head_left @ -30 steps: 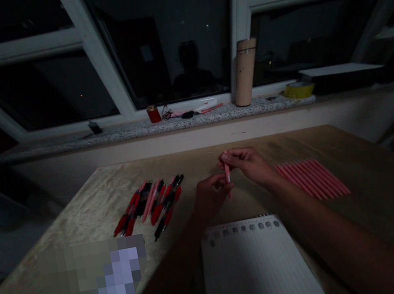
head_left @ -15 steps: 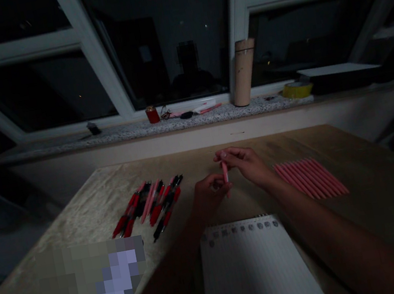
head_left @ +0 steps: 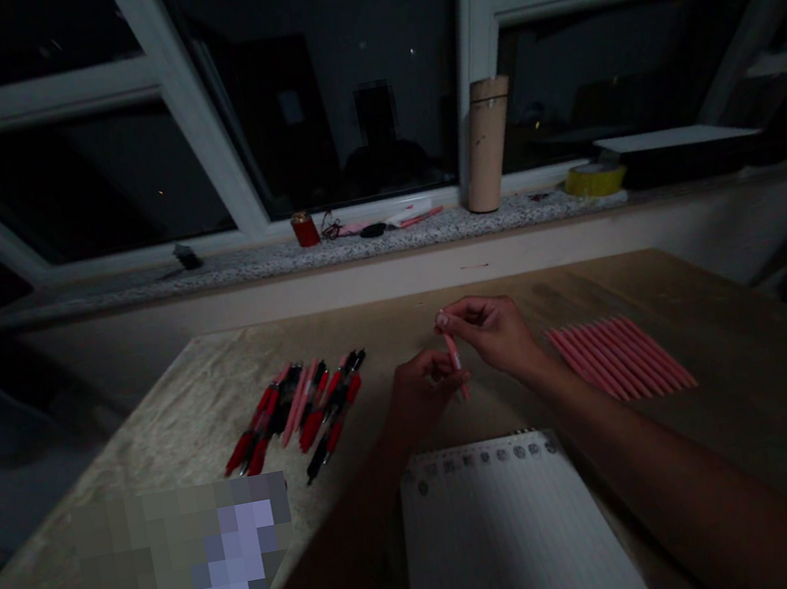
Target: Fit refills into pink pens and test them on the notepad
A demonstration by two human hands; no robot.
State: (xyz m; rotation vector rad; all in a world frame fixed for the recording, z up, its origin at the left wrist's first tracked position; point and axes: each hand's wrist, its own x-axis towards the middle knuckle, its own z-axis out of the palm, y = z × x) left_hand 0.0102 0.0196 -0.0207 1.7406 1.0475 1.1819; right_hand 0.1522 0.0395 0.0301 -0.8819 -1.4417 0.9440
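A slim pink pen (head_left: 454, 355) is held nearly upright above the table, just beyond the notepad. My left hand (head_left: 418, 392) pinches its lower part between thumb and fingers. At the pen's top end, the thumb and fingertips of my right hand (head_left: 499, 332) are closed. Below my wrists lies a spiral notepad (head_left: 513, 537) of lined paper, with small dark scribbled marks along its top. Right of my right hand, several pink pens (head_left: 622, 358) lie side by side in a neat row. Left of my left hand is a group of red, black and pink pens (head_left: 307, 406).
Along the granite windowsill (head_left: 243, 265) stand a tan flask (head_left: 489, 146), a red jar (head_left: 304, 230), yellow tape (head_left: 594, 181) and a dark box (head_left: 681, 154). A blurred-out patch (head_left: 222, 578) covers the table's lower left. The room is dim.
The pen has shifted slightly right and its top now leans a little left. Both hands have moved slightly to the right with it.
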